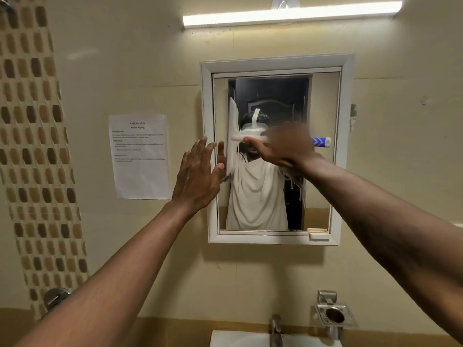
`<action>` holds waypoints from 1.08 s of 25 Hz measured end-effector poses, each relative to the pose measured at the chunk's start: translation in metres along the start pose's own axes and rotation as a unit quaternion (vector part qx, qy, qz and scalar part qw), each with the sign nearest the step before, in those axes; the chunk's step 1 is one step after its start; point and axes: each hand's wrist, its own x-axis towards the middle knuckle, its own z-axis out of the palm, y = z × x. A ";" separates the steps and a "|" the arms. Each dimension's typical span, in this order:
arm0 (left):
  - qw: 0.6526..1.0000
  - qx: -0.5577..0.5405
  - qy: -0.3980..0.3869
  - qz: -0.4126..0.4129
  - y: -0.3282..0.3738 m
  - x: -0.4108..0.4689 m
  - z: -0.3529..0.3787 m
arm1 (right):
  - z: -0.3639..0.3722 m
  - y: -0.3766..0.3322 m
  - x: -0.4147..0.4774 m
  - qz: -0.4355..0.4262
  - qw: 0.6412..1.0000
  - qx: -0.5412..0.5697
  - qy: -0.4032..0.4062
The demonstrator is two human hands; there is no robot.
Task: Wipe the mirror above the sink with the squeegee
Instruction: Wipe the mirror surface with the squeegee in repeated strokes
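Observation:
The mirror (323, 171) hangs in a white frame (275, 63) on the beige wall above the sink (225, 339). My right hand (288, 149) grips the handle of a white squeegee (233, 136) with a blue end; its blade stands vertical against the glass near the mirror's left edge. My left hand (198, 176) is raised flat with fingers spread, against the left side of the frame, just left of the blade. The glass reflects a person in a white shirt.
A printed sheet (140, 156) is taped to the wall left of the mirror. A tube light (290, 15) glows above. A tap (275, 329) and a metal holder (334, 315) sit over the sink. Brown mosaic tiles (32, 146) run down the left.

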 end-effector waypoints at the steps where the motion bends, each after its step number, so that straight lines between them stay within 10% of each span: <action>1: 1.000 -0.001 0.002 0.006 0.001 0.001 0.001 | 0.001 -0.006 0.005 -0.011 1.000 -0.005 -0.006; 27: 0.999 -0.009 0.005 0.037 0.014 0.011 0.001 | -0.003 0.024 -0.024 0.049 0.995 -0.079 -0.028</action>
